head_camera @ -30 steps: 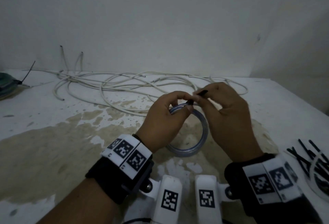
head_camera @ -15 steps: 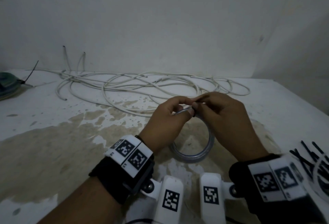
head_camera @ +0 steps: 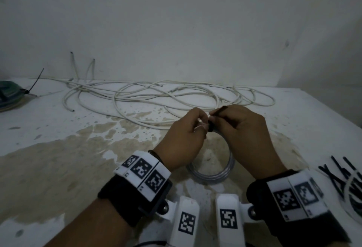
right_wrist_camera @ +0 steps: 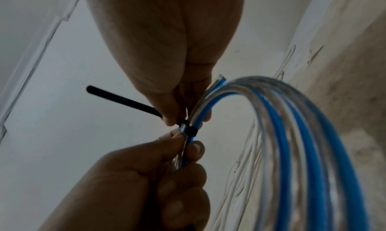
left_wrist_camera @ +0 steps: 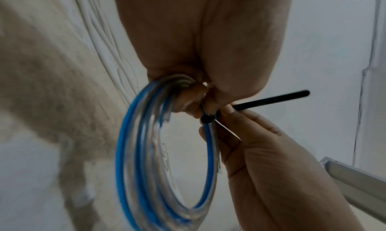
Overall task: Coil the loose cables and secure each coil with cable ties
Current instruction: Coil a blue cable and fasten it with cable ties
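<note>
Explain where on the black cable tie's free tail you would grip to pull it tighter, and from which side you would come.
Pinch the black cable tie low on its tail, right beside the head, coming from the side away from the blue and clear coil. The tail juts straight out there, clear of the strands, and the right hand probably pulls best along its line.

Table [head_camera: 58, 164]: white top, large brownish stain across middle. Loose white cables [head_camera: 168, 97] lay tangled along back edge. Black cable ties [head_camera: 337, 178] lay at right edge. Dark green object [head_camera: 9, 95] rested far left.
</note>
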The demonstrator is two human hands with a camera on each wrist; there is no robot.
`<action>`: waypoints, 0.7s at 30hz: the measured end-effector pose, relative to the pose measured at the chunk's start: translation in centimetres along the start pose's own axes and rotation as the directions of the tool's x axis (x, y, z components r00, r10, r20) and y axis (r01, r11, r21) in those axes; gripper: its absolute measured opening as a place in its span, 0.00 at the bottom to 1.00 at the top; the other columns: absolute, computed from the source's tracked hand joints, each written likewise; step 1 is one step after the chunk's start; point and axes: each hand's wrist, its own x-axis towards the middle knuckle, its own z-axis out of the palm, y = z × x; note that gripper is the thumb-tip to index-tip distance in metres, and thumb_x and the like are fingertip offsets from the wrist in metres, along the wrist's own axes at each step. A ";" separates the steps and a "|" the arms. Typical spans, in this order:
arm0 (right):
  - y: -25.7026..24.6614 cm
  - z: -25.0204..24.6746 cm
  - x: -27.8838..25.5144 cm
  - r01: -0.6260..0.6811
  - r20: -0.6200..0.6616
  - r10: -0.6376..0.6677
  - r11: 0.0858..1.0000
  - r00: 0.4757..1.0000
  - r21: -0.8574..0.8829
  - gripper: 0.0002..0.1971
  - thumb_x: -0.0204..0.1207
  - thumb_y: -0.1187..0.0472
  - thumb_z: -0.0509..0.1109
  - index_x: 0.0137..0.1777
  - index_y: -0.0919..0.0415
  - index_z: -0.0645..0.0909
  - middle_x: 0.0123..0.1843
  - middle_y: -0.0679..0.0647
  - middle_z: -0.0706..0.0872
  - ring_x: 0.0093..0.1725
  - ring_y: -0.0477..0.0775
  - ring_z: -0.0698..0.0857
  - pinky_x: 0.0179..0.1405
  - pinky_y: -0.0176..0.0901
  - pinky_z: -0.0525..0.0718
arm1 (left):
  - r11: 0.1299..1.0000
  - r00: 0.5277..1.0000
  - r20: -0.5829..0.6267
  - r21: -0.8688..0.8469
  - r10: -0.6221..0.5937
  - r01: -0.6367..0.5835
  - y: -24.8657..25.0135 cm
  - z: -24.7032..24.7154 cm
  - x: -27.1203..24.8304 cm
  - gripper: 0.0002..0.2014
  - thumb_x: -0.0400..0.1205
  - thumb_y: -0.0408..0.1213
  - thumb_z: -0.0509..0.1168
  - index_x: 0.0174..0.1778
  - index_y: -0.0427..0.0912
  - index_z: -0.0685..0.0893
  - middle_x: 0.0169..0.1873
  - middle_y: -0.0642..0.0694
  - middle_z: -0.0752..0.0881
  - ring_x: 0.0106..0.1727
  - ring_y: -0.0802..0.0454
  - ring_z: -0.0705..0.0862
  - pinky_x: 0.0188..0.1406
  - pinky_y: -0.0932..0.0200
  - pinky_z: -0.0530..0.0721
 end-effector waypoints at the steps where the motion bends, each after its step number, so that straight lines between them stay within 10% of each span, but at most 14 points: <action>1: -0.1 -0.1 0.0 -0.038 0.003 0.038 0.998 0.999 0.042 0.09 0.75 0.67 0.73 0.46 0.50 0.87 0.39 0.44 0.87 0.43 0.41 0.85 0.45 0.27 0.80 | 0.998 1.000 0.023 -0.056 -0.007 0.008 0.1 0.1 0.0 0.07 0.85 0.35 0.58 0.51 0.52 0.78 0.30 0.50 0.78 0.21 0.58 0.71 0.22 0.62 0.70; 14: -0.9 -1.2 0.2 0.140 -0.139 -0.157 0.983 0.978 -0.122 0.06 0.76 0.65 0.69 0.45 0.63 0.88 0.40 0.48 0.85 0.43 0.41 0.80 0.47 0.24 0.74 | 0.983 0.988 -0.002 0.098 0.158 -0.157 1.1 -0.1 -0.4 0.04 0.84 0.40 0.62 0.46 0.54 0.77 0.35 0.35 0.81 0.23 0.56 0.71 0.24 0.57 0.73; 21: -3.5 0.7 0.2 -0.087 0.146 0.073 0.992 0.987 0.089 0.08 0.79 0.57 0.69 0.41 0.42 0.83 0.42 0.39 0.87 0.44 0.37 0.85 0.42 0.28 0.79 | 0.999 1.000 0.000 0.039 -0.007 0.007 0.6 -3.3 -2.9 0.03 0.85 0.41 0.61 0.51 0.50 0.79 0.28 0.53 0.75 0.20 0.61 0.69 0.22 0.62 0.69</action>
